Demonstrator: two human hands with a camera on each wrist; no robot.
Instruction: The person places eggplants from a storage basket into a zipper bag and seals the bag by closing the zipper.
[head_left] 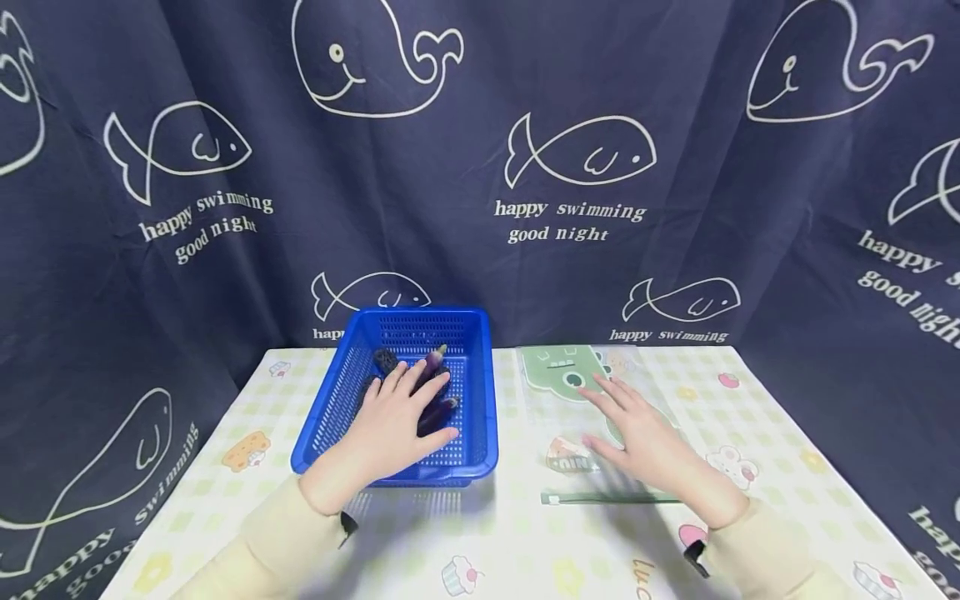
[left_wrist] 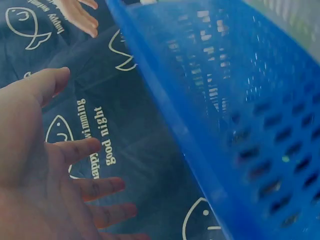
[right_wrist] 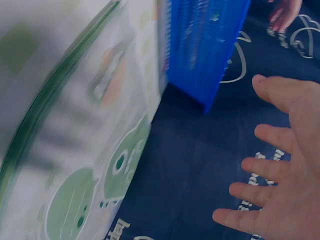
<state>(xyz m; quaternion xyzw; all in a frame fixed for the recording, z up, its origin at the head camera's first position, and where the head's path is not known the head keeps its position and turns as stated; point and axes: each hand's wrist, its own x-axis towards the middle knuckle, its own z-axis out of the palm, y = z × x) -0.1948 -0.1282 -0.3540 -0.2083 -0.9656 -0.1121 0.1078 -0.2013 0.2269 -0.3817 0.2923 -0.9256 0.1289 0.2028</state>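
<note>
My left hand (head_left: 390,425) hovers over a blue plastic basket (head_left: 489,442), fingers spread and holding nothing. Inside the basket lie a purple eggplant (head_left: 434,360) with a pale green stem end, another dark eggplant (head_left: 441,414), and a black, rough-surfaced piece (head_left: 386,360). The hand hides part of them. To the right, a clear zip bag (head_left: 551,385) printed with a green cartoon animal lies flat on the table, its green slider strip (head_left: 600,498) toward me. Above that bag is my right hand (head_left: 648,437), its fingers stretched and apart, as the right wrist view also shows.
A pale checked tablecloth (head_left: 487,550) with small food and animal prints covers the table. Directly behind stands a dark blue curtain (head_left: 450,225) with white whales and fish, which also hangs along both sides.
</note>
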